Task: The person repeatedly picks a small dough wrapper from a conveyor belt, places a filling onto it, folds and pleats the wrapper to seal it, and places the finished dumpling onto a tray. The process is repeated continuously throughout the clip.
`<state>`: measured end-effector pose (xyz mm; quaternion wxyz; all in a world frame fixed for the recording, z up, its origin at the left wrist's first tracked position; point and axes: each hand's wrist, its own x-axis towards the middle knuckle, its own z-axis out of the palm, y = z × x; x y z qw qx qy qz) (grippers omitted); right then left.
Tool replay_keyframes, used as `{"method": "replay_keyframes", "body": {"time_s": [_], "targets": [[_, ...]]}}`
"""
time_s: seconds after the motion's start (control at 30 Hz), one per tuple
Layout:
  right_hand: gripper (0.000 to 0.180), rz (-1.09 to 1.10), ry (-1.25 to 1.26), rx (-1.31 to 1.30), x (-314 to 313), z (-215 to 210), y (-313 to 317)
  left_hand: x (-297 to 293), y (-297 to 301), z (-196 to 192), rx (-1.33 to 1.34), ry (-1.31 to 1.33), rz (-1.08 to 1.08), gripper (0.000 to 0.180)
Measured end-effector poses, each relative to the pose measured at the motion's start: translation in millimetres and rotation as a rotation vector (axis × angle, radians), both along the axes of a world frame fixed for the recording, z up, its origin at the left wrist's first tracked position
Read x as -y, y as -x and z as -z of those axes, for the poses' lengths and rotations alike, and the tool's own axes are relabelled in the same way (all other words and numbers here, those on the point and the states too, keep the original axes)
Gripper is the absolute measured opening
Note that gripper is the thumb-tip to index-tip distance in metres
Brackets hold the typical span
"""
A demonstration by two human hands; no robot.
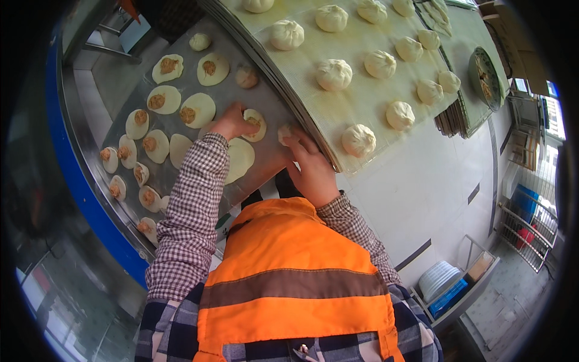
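My left hand [234, 122] reaches over the metal worktop, its thumb and curled fingers at the left edge of a dough round with filling [256, 128]. Close to the tray stack, my right hand [312, 170] has its fingers closed on a small dough bun [284, 134], partly covered by the fingertips. A bare dough round [240, 160] lies flat below my left wrist. Several more filled dough rounds [198, 110] are spread to the left, their brown filling uncovered. A smooth dough ball [246, 77] sits beyond my left hand.
At the right, stacked trays [313, 130] border the worktop. Several pleated buns [335, 75] stand in rows on the lined top tray [368, 99]. A green bowl of filling [486, 78] is at the far right. A blue-edged rail [78, 175] runs along the left.
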<state>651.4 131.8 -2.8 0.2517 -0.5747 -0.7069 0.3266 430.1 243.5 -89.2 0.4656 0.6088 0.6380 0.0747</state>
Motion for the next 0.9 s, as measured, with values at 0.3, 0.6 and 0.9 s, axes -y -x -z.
{"method": "replay_keyframes", "body": {"time_s": [0.3,0.6,0.9], "targets": [[0.026,0.022,0.065,-0.293,-23.2,-24.1,21.9,56.6,29.5,-74.0,0.861,0.364,-0.327,0.043],[0.014,-0.311,0.301,-0.451,-30.7,-59.6,128.4,149.9,106.2,-155.4,0.97,0.192,-0.525,0.041],[0.012,-0.409,0.294,-0.38,10.2,-78.8,198.7,198.4,166.7,-159.3,0.76,-0.06,-0.34,0.041]]}}
